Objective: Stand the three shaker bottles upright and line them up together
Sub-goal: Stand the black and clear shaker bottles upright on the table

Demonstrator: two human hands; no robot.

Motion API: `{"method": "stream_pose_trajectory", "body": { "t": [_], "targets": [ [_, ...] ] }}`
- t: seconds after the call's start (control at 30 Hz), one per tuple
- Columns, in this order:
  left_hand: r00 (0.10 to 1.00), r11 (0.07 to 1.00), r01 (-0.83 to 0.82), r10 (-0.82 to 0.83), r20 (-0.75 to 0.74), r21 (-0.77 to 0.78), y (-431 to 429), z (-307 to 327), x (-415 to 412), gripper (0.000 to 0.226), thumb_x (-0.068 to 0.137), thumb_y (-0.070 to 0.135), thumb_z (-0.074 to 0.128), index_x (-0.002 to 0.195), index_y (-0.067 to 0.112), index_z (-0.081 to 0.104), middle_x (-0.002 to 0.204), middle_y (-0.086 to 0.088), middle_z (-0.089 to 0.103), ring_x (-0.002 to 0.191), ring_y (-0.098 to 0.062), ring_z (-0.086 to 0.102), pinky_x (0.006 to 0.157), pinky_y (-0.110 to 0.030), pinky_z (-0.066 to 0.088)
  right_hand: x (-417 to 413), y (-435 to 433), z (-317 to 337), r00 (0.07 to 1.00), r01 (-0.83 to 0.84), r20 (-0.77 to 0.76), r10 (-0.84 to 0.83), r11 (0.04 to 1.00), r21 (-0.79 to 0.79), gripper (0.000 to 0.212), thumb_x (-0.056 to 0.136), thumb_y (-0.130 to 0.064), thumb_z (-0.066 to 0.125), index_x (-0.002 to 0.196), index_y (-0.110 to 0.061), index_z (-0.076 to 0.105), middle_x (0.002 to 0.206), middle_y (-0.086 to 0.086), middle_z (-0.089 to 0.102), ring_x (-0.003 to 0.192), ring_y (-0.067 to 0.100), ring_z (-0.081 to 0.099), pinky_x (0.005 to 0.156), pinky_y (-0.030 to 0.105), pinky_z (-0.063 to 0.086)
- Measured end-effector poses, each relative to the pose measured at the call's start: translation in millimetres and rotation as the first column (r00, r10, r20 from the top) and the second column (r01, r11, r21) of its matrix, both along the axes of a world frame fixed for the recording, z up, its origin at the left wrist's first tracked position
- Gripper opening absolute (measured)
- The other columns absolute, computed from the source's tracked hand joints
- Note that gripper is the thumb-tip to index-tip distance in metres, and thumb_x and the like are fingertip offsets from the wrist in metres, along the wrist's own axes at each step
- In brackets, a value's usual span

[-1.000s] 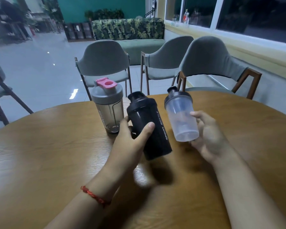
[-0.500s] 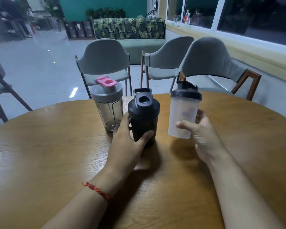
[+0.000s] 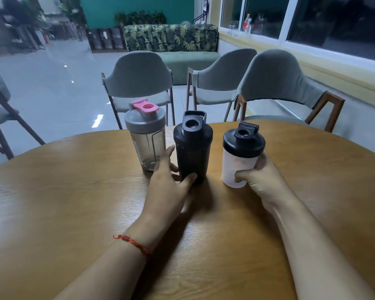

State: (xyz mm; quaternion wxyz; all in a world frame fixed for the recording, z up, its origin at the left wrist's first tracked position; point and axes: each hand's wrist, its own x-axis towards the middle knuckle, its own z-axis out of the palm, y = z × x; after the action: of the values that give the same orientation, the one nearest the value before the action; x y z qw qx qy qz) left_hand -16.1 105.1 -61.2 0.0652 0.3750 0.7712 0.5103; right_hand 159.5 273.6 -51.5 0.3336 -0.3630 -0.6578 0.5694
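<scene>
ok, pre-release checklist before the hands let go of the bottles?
1. Smoky bottle upright on table: ok.
2. Black bottle upright: ok.
3. Clear bottle upright: ok.
4. Clear bottle's base flat on table: cannot tell, right hand covers its lower edge.
5. Bottles close together: not ok, a gap separates clear from black.
6. Left hand on black bottle, thumb and fingers at its base: ok.

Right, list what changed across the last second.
The black bottle went from tilted to upright under the left hand. The right hand righted the clear bottle and brought it down to the table. The pink-capped bottle stayed put.
</scene>
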Motion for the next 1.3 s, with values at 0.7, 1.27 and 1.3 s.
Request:
{"method": "stream_pose_trajectory", "body": {
  "t": [0.7, 1.27, 1.3],
  "targets": [
    [0.953, 0.909, -0.151, 0.238, -0.186, 0.389, -36, 24, -57, 0.011, 0.098, 0.012, 0.072, 0.108, 0.014, 0.066, 0.092, 0.005, 0.068, 0.081, -0.006, 0.066, 0.066, -0.012, 0.044, -8, -97, 38, 0.898, 0.441, -0.386, -0.213, 0.465, 0.768, 0.047, 0.077, 0.016, 0.056, 0.121, 0.0, 0.068, 0.131, 0.01, 0.065, 0.129, 0.021, 0.058, 0.11, 0.046, 0.046],
    [0.997, 0.979, -0.043, 0.028, 0.076, 0.198, -15, -5, -87, 0.081, 0.082, 0.035, 0.097, 0.145, 0.023, 0.048, 0.133, 0.004, 0.067, 0.113, 0.007, 0.069, 0.09, -0.017, 0.059, -127, -136, 5, 0.91, 0.284, -0.413, 0.022, 0.694, 0.662, 0.036, 0.085, 0.023, 0.062, 0.111, -0.001, 0.07, 0.101, 0.01, 0.068, 0.09, 0.021, 0.07, 0.076, 0.032, 0.059],
    [0.998, 0.981, -0.057, 0.049, 0.048, 0.187, -16, -4, -88, 0.079, 0.081, 0.043, 0.095, 0.144, 0.024, 0.051, 0.133, 0.003, 0.068, 0.116, 0.004, 0.067, 0.09, -0.017, 0.058, -128, -136, 4, 0.915, 0.258, -0.401, 0.038, 0.71, 0.656, 0.037, 0.085, 0.022, 0.062, 0.112, -0.002, 0.069, 0.102, 0.009, 0.068, 0.09, 0.02, 0.07, 0.075, 0.031, 0.059]
  ]
}}
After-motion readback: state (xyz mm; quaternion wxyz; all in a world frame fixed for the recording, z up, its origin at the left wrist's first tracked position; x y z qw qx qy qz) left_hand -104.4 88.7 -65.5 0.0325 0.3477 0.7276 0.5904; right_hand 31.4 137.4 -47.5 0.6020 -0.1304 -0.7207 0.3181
